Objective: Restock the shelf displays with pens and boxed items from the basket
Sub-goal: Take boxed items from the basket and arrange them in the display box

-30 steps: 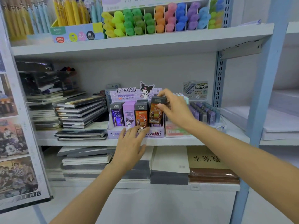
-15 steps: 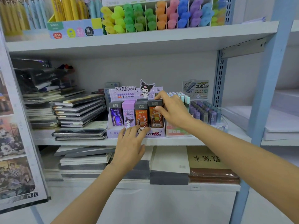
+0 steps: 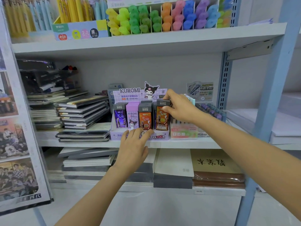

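Note:
A purple Kuromi display box (image 3: 160, 136) stands on the middle shelf with small upright boxes in a row. My right hand (image 3: 180, 106) pinches the top of the rightmost orange boxed item (image 3: 161, 119), thumb on its front, fingers over its grey cap. It stands in the display's right slot. To its left stand another orange box (image 3: 145, 119), a lilac Kuromi box (image 3: 132, 117) and a dark purple box (image 3: 120, 117). My left hand (image 3: 134, 148) lies flat with straight fingers against the display's front lip. No basket is in view.
Stacked notebooks (image 3: 81, 111) fill the shelf's left side. A pink pen display (image 3: 184, 132) and a purple pen tray (image 3: 211, 110) sit to the right. Highlighters (image 3: 162, 17) and pens line the upper shelf. Paper pads (image 3: 174, 167) lie below. A blue shelf post (image 3: 268, 111) stands at right.
My right hand lowered the orange box into the display's right slot, and it now stands upright there. The left hand stayed on the display's front edge.

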Demonstrator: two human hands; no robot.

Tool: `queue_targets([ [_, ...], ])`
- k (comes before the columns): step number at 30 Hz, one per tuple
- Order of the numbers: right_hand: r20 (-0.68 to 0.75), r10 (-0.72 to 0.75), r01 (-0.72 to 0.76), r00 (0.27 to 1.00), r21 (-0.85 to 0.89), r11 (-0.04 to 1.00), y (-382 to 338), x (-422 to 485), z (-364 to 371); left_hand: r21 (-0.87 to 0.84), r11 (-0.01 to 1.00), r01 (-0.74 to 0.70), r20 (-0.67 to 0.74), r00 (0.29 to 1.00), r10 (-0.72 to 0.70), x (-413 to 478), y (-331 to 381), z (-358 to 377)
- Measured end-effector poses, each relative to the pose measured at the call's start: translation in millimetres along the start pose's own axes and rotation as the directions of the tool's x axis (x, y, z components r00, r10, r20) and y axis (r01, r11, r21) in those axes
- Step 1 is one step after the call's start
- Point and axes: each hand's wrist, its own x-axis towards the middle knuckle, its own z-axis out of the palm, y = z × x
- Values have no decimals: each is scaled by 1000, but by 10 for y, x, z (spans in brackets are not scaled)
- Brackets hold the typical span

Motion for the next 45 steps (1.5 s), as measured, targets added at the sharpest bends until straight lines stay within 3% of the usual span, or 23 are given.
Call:
queue_targets([
  [6,-57,-47,51,997,68,996,-33,-121,118,-24,999,23,-20,1000,-24,-15,40,-13],
  [15,88,-18,18,996,-4,1000,-7,42,-7,3,1000,6,-16,1000,-6,-14,30,-22],
  [18,4,-36,36,999,-109,993,-79,21,87,16,1000,-2,-25,1000,2,-20,29,-14],
  [22,-181,-152,73,972,-382,921,-84,-72,175,12,1000,2,-15,1000,-2,-16,32,-15],
  [27,-49,-149,94,988,-575,812,-20,-181,210,-31,999,-21,11,1000,21,-16,31,-81],
  [30,-95,-205,141,974,-457,878,-71,-117,130,-145,987,-69,-178,983,42,149,-85,-270],
  [32,-44,-210,169,977,-445,879,-105,21,97,-153,986,-61,-274,962,17,413,-164,-438],
  [35,150,-109,174,983,-544,821,-119,154,153,-125,990,-64,-68,996,56,850,-210,-551],
  [39,187,-147,228,971,-549,804,24,197,153,-64,997,-53,187,980,64,1153,-360,-455],
  [45,219,-200,284,955,-482,829,136,221,114,-51,991,-124,110,985,129,1188,-499,-333],
])
